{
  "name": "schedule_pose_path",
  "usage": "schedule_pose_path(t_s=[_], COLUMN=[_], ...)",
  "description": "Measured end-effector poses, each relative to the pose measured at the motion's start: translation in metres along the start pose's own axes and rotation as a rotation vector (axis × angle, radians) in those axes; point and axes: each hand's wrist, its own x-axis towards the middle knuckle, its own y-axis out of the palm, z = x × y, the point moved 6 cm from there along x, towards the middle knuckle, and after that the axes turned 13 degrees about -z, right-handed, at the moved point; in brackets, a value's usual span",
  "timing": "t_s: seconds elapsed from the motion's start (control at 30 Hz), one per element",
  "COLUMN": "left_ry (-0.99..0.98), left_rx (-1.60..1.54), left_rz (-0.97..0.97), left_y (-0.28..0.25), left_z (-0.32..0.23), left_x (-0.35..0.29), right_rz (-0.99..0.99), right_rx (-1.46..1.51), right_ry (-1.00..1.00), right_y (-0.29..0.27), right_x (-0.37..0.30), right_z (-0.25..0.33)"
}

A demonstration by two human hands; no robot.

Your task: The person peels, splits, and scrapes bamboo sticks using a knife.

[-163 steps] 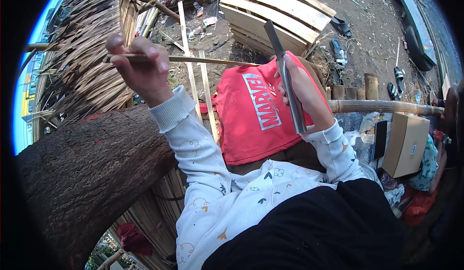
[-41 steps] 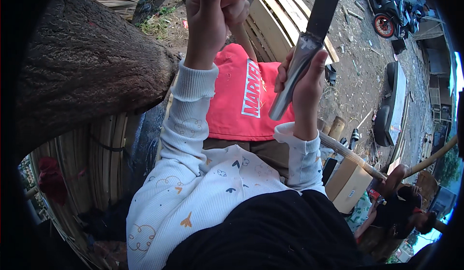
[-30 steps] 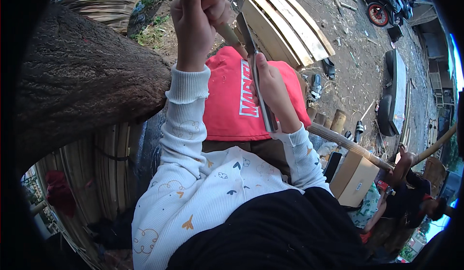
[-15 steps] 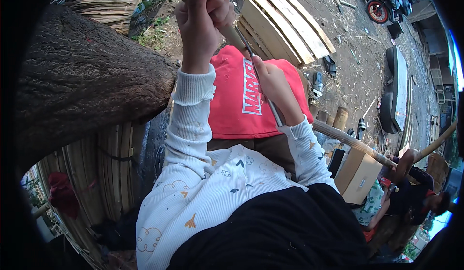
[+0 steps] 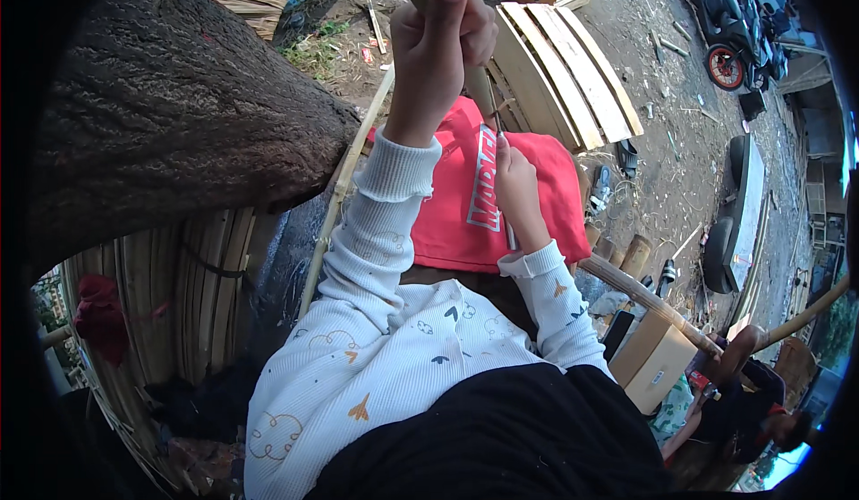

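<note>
My left hand (image 5: 443, 39) is raised at the top middle, fingers wrapped round a pale bamboo stick (image 5: 480, 93) that slants down toward my other hand. Just below, my right hand (image 5: 521, 187) grips a knife, thumb lying along it. The thin dark knife blade (image 5: 497, 121) meets the lower part of the stick, where a small curled shaving (image 5: 506, 105) stands out. Most of the knife's handle is hidden by my fingers; its end shows below them. Under both hands a red cloth (image 5: 550, 200) with white lettering covers my lap.
A thick tree trunk (image 5: 188, 115) is close on the left. A wooden slatted crate (image 5: 564, 71) lies ahead, with sandals (image 5: 601, 187) beside it. A bamboo pole (image 5: 649, 301) and a cardboard box (image 5: 653, 361) are at the right, near another person (image 5: 743, 411). Motorbikes (image 5: 729, 44) stand farther off.
The whole view has shifted. My left hand now appears farther right with the stick, and my right hand sits slightly lower with the knife. A curled shaving now shows at the blade.
</note>
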Motion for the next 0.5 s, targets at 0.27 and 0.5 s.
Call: schedule_pose_path(t_s=[0.27, 0.5], left_ry=[0.034, -0.041], left_rx=[-0.085, -0.012], left_rz=[-0.059, -0.032], left_y=[0.002, -0.005], left_z=[0.004, 0.006], left_x=[-0.005, 0.006], right_rz=[0.03, 0.32], right_rx=[0.245, 0.563], right_ry=[0.169, 0.685], right_y=[0.012, -0.004], right_x=[-0.007, -0.014], right_z=[-0.028, -0.023])
